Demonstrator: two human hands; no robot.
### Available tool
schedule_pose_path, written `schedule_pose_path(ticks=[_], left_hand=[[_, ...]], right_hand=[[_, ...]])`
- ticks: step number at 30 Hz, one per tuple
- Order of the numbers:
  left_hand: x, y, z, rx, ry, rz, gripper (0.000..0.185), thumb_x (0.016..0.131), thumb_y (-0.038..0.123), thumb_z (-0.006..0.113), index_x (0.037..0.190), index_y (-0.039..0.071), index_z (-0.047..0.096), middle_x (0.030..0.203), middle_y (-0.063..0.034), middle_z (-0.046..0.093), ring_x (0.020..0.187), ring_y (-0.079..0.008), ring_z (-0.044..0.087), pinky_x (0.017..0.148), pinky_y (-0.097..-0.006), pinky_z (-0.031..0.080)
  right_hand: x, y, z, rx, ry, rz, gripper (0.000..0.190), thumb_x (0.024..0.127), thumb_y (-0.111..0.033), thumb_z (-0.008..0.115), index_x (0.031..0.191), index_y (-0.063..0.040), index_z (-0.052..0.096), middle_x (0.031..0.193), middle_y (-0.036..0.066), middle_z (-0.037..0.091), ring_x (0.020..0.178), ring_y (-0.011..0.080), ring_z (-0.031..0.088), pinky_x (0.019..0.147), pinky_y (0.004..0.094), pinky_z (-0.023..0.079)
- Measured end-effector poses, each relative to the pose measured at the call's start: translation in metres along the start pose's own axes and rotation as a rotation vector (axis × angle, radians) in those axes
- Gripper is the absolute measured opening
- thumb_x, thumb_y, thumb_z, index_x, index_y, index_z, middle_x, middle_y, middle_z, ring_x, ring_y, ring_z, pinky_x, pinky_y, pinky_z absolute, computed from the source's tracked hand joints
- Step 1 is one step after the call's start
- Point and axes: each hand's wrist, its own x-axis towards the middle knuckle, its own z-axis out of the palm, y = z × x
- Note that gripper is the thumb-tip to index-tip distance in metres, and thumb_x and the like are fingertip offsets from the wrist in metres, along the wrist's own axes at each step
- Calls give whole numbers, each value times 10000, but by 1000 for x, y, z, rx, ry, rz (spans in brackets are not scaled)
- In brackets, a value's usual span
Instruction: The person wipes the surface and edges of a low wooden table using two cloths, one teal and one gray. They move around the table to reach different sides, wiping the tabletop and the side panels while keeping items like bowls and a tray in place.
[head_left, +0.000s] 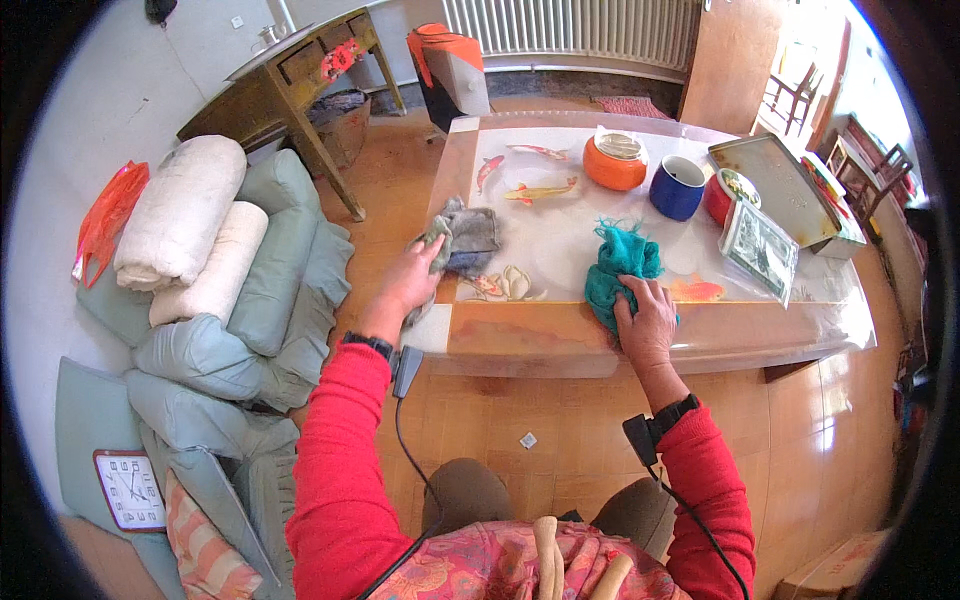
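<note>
My left hand (411, 276) grips the near-left edge of a grey cloth (472, 238), which lies crumpled at the left edge of a coffee table (540, 330). Under my right hand (646, 313) is a bunched teal cloth (621, 262) with a frayed top, my fingers closed on its lower right side. Both cloths rest on the tabletop, which has a clear plastic cover and printed fish. Whether the fingertips of either hand reach beneath the fabric is hidden.
Towards the right stand an orange jar (615, 166), a blue cup (676, 187), a red container (721, 196), a picture in a clear case (760, 249) and a metal tray (780, 187). Left of the table, a green sofa (277, 255) holds rolled white bedding (184, 210). Cables hang from both wrists.
</note>
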Motion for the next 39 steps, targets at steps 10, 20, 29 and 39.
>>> schedule_pose_path(ticks=[10, 20, 29, 39], left_hand=[[-127, 40, -10, -75, 135, -82, 706, 744, 146, 694, 1391, 237, 427, 1263, -195, 505, 1049, -392, 568, 862, -429, 502], [-122, 32, 7, -84, 283, -8, 683, 690, 61, 666, 1338, 202, 503, 1269, -177, 514, 1105, -381, 540, 894, -423, 483], [-111, 32, 0, -116, 285, 92, 667, 675, 32, 665, 1319, 132, 523, 1288, -174, 515, 1158, -380, 514, 919, -434, 461], [-65, 26, -22, 38, -39, 149, 722, 718, 115, 689, 1388, 169, 427, 1398, -135, 441, 1298, -340, 405, 1001, -519, 330]], right_hand=[[0, -3, -6, 8, -54, -82, 283, 793, -180, 621, 1075, -165, 631, 1052, 96, 600, 1032, 328, 523, 896, 442, 412], [7, 12, -17, 91, -252, -285, 314, 794, -176, 628, 1105, -131, 612, 1081, 144, 582, 1018, 351, 521, 893, 453, 409], [34, 7, -9, 75, -341, -239, 458, 799, -227, 653, 1228, -104, 552, 1253, 202, 519, 1180, 399, 462, 997, 488, 353], [112, -34, 93, -99, -270, -111, 472, 820, -291, 633, 1253, -131, 537, 1297, 182, 513, 1231, 388, 439, 1029, 488, 327]])
